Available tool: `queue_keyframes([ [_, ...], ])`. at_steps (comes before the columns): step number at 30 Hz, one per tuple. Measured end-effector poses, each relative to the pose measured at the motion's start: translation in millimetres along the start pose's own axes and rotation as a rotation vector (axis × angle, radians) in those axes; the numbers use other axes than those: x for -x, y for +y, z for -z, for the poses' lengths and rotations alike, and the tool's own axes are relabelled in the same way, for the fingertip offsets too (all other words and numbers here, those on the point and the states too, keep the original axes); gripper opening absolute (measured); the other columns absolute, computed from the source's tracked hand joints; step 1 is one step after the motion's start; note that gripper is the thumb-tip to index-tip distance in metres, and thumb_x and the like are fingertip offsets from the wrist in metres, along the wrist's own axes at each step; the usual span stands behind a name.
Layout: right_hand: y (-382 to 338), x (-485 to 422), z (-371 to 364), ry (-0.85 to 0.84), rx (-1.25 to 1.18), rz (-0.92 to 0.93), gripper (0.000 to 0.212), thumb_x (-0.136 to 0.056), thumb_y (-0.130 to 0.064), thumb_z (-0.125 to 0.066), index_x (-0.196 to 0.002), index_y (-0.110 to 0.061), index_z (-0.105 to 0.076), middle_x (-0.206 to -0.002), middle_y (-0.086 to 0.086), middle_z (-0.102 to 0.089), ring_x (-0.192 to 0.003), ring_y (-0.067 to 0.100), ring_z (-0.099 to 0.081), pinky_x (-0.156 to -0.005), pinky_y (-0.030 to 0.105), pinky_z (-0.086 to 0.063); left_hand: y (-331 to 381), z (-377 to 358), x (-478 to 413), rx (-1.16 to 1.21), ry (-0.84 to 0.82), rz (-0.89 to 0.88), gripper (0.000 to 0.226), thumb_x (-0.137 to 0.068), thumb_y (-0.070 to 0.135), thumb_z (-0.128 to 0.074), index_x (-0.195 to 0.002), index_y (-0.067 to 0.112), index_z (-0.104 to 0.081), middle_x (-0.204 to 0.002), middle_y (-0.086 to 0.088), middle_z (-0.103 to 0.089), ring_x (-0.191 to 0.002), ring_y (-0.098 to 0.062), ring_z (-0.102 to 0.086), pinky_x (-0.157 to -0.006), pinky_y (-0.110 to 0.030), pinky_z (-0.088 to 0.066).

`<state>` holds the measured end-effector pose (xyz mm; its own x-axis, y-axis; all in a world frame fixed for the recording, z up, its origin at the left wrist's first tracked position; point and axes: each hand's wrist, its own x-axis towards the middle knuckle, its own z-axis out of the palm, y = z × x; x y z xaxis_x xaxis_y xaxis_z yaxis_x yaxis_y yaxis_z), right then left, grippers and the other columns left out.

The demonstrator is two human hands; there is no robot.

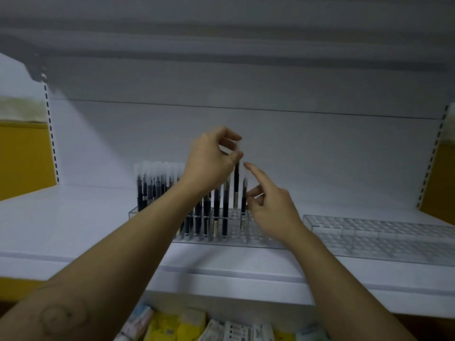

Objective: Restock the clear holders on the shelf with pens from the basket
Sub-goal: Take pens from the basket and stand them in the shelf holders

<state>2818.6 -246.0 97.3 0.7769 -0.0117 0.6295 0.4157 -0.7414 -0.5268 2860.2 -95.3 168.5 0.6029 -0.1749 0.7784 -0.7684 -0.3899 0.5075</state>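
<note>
A clear holder (pixel 261 238) stands on the white shelf (pixel 81 225), with several dark pens with frosted caps (pixel 157 183) upright in its left and middle slots. My left hand (pixel 211 161) pinches the cap end of one dark pen (pixel 236 183) held upright above the holder's middle. Just to the right, my right hand (pixel 273 205) has its index finger stretched toward that pen's top, and its curled fingers lie against another upright pen (pixel 244 200) standing in a slot. The basket is out of view.
A second clear holder (pixel 384 233), with no pens in it, lies on the shelf to the right. Packaged goods (pixel 197 326) fill the shelf below. Yellow panels (pixel 22 156) flank the shelf bay on both sides.
</note>
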Motion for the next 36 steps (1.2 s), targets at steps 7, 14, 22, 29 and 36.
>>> queue_keyframes([
  [7,-1.2,0.8,1.3,-0.012,0.005,-0.013,0.074,-0.093,-0.009,-0.055,-0.143,-0.053,-0.025,-0.089,-0.006,-0.063,-0.065,0.012,-0.062,-0.056,0.017,-0.044,-2.4,-6.5,4.0,-0.259,-0.134,-0.074,0.018,-0.085,0.025,-0.071,-0.100,0.025,-0.062,-0.096,0.011,-0.065,-0.085,-0.007,-0.062,-0.081,-0.030,-0.053],
  [14,-2.0,0.9,1.3,-0.014,0.001,-0.021,0.075,-0.093,-0.009,-0.056,-0.142,-0.054,-0.024,-0.086,-0.012,-0.061,-0.064,0.010,-0.062,-0.057,0.018,-0.047,3.3,3.9,-0.5,-0.283,-0.202,0.003,0.019,-0.080,0.026,-0.076,-0.087,0.030,-0.059,-0.089,0.012,-0.067,-0.085,-0.006,-0.064,-0.083,-0.031,-0.053],
  [22,-1.7,0.8,-0.2,-0.022,0.017,-0.034,0.077,-0.092,-0.009,-0.056,-0.142,-0.057,-0.022,-0.082,-0.013,-0.061,-0.064,0.009,-0.062,-0.059,0.017,-0.051,6.2,4.9,-9.3,-0.283,-0.277,0.030,0.017,-0.083,0.021,-0.074,-0.082,0.027,-0.058,-0.083,0.008,-0.064,-0.077,-0.008,-0.064,-0.067,-0.021,-0.052],
  [29,-5.9,-0.3,1.9,-0.042,0.069,-0.049,0.077,-0.092,-0.010,-0.054,-0.143,-0.056,-0.020,-0.080,-0.012,-0.063,-0.069,0.008,-0.063,-0.062,0.018,-0.051,6.1,-2.6,-4.7,-0.419,-0.323,0.055,0.012,-0.091,0.027,-0.064,-0.083,0.024,-0.055,-0.082,0.005,-0.063,-0.067,-0.005,-0.058,-0.058,-0.019,-0.043],
  [36,-7.1,2.2,6.3,-0.079,0.041,-0.077,0.081,-0.092,-0.011,-0.057,-0.147,-0.054,-0.016,-0.094,-0.010,-0.065,-0.079,0.008,-0.064,-0.070,0.019,-0.052,5.0,8.7,4.6,-0.646,-0.283,-0.068,0.031,-0.092,0.039,-0.058,-0.121,0.029,-0.060,-0.119,0.006,-0.067,-0.115,-0.015,-0.057,-0.117,-0.046,-0.019],
])
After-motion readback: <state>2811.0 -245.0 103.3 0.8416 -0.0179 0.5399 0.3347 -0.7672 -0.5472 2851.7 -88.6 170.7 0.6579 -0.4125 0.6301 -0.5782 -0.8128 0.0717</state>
